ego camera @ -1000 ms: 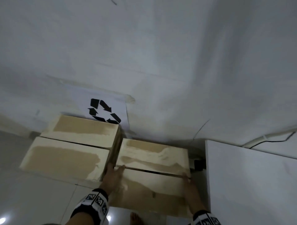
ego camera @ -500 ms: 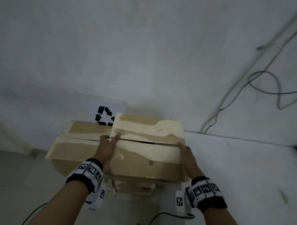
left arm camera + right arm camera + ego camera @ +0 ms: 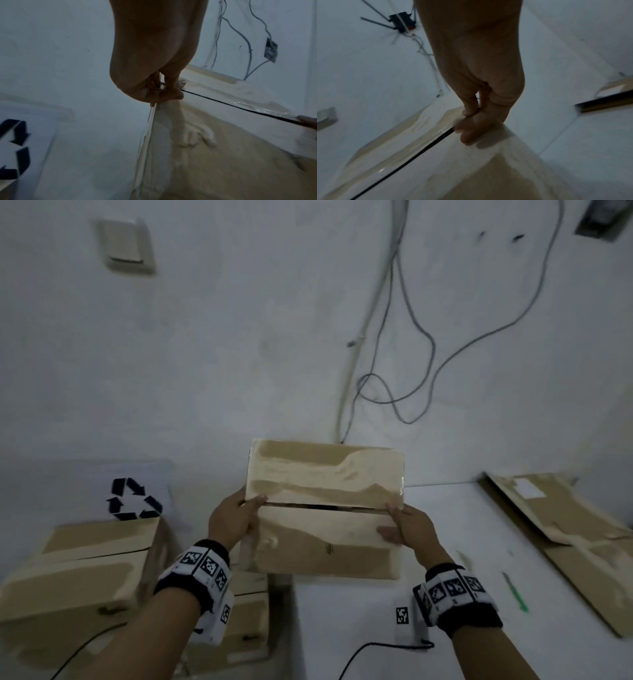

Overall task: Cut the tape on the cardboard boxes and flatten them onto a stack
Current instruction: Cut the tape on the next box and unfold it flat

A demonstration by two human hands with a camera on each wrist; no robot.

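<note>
A taped cardboard box [image 3: 325, 508] hangs in the air over the near left edge of the white table [image 3: 455, 535], held between both hands. My left hand [image 3: 236, 517] grips its left side, thumb on top by the flap seam [image 3: 240, 106]. My right hand [image 3: 407, 527] grips the right side, thumb lying on the near flap [image 3: 471, 155]. The top flaps are shut with a thin dark gap between them. Glossy tape [image 3: 318, 474] covers much of the top. Flattened cardboard [image 3: 575, 546] lies on the table at the right.
More taped boxes [image 3: 85, 570] stand low on the left below a sheet with a recycling sign [image 3: 133, 499]. A green-handled tool [image 3: 515, 594] lies on the table near my right wrist. Cables [image 3: 404, 392] hang down the wall behind, and a wall switch [image 3: 126, 246] sits up left.
Both hands have lifted the box up from the group on the left and carried it rightward over the table edge. The view has tilted up, bringing in the table and the flattened cardboard.
</note>
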